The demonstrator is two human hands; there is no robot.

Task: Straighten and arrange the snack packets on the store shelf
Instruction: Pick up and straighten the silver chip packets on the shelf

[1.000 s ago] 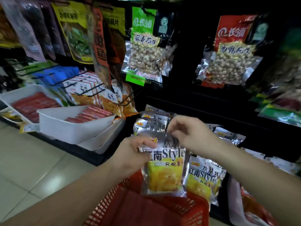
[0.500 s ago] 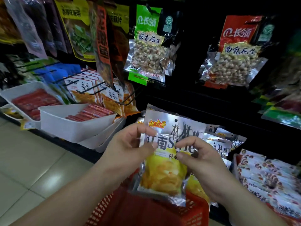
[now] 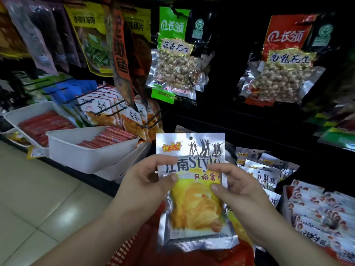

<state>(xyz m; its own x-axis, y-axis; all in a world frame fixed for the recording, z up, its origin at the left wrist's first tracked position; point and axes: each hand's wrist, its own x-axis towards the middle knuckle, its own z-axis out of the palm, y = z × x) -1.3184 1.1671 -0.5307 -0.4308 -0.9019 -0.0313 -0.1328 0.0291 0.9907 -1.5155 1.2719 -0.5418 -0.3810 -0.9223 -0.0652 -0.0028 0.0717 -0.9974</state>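
**Chip packet held square before the snack shelf**

A person holds a silver-and-yellow potato chip packet [image 3: 196, 208] upright in both hands, its printed face toward the camera and its punched hanging hole at the top. The left hand [image 3: 142, 187] grips the packet's left edge, with the thumb pressed on the front and the fingers curled behind. The right hand [image 3: 238, 191] pinches the right edge, with the thumb and forefinger lying across the printed front. The packet sits in front of the lower shelf, above a red plastic basket [image 3: 124, 254]. Just to its right, a row of matching packets [image 3: 267, 169] overlaps at a slant. At left, white trays [image 3: 86, 160] carry red sausage sticks beside hanging panda-print packets [image 3: 103, 108]. Higher up hang a green-label peanut bag [image 3: 172, 60] and a red-label peanut bag [image 3: 284, 70], well apart.
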